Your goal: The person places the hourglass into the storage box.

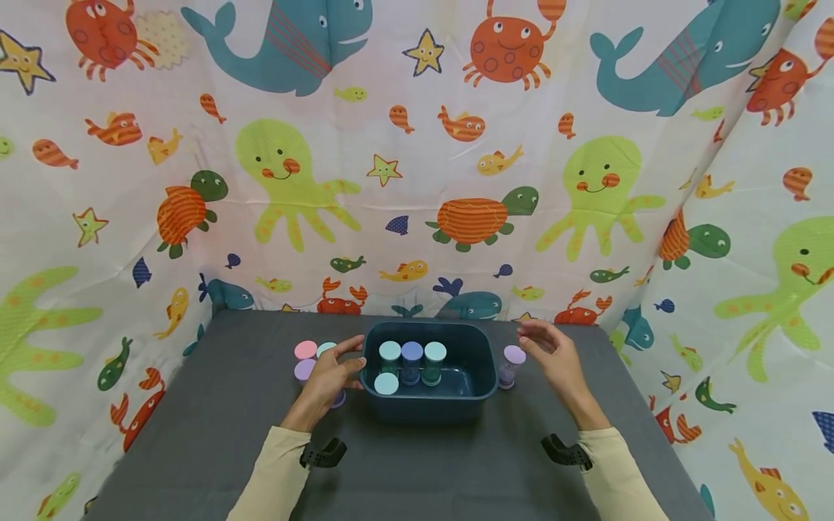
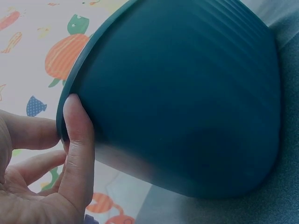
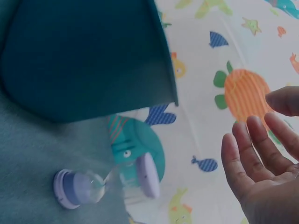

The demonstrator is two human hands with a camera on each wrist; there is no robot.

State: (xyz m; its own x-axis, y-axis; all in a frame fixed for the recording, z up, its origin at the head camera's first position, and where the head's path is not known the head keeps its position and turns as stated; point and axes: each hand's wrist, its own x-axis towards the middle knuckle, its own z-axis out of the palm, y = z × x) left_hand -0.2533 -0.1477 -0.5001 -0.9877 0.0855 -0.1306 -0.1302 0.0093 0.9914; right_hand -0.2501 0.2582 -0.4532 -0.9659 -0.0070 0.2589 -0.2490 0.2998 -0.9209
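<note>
- The left hand [image 1: 332, 380] pinched the rim of the dark blue bin [image 1: 426, 412], with fingers on both sides of the edge.
- The bin was just right of that pinch, on the gray table [image 1: 423, 477].
- In the bin, near the pinching fingers, stood a mint-topped sand timer [image 1: 390, 362]. A blue-purple timer [image 1: 411, 363] was next to it, and another mint timer [image 1: 434, 364] was farther right.
- One more mint top [image 1: 386, 383] showed lower down in the bin, close to the pinch.
- The right hand [image 1: 552, 354] was empty and loose, its fingers a little bent. It was well apart from the left hand, past the other side of the bin.
- A light purple sand timer [image 1: 511, 367] stood on the table, just left of the right hand and not touching it. Its purple sand was at the bottom.
- Left of the pinch were a pink top [image 1: 305, 350] and a light purple top [image 1: 304, 370]. Another mint-colored top [image 1: 326, 349] peeked out behind the left hand, and a blue-purple piece [image 1: 339, 399] was partly hidden under it.
- Far behind both hands hung a cloth [image 1: 404, 72] with sea animals.
</note>
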